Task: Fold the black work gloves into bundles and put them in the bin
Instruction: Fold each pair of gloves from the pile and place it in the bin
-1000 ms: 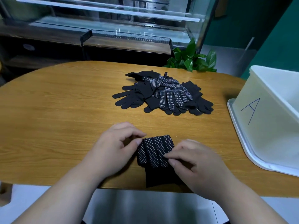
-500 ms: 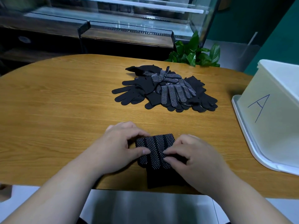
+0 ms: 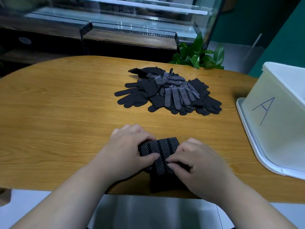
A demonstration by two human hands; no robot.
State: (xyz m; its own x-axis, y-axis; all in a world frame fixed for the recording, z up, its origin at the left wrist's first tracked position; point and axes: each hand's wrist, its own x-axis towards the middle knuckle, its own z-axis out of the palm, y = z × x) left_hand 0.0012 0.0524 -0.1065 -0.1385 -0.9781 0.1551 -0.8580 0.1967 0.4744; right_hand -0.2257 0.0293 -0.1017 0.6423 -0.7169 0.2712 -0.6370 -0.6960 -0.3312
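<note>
A folded pair of black gloves with white grip dots [image 3: 162, 151] lies at the near edge of the wooden table [image 3: 66, 113], its finger end doubled back over the plain cuff. My left hand [image 3: 130, 149] grips the fold's left side, thumb on top. My right hand [image 3: 196, 164] pinches its right side with thumb and forefinger. A loose pile of black work gloves [image 3: 168, 93] sits farther back at the table's middle. The white bin [image 3: 277, 123], marked with a blue letter A, stands at the right edge.
A green potted plant [image 3: 198, 53] rises behind the table's far edge. Beyond it stands a glass display case [image 3: 132, 19] on a dark counter. Bare tabletop stretches to the left of the glove pile.
Both hands have closed in over the folded gloves, and the dotted finger part has rolled nearer to me over the cuff. The glove pile and bin have not moved.
</note>
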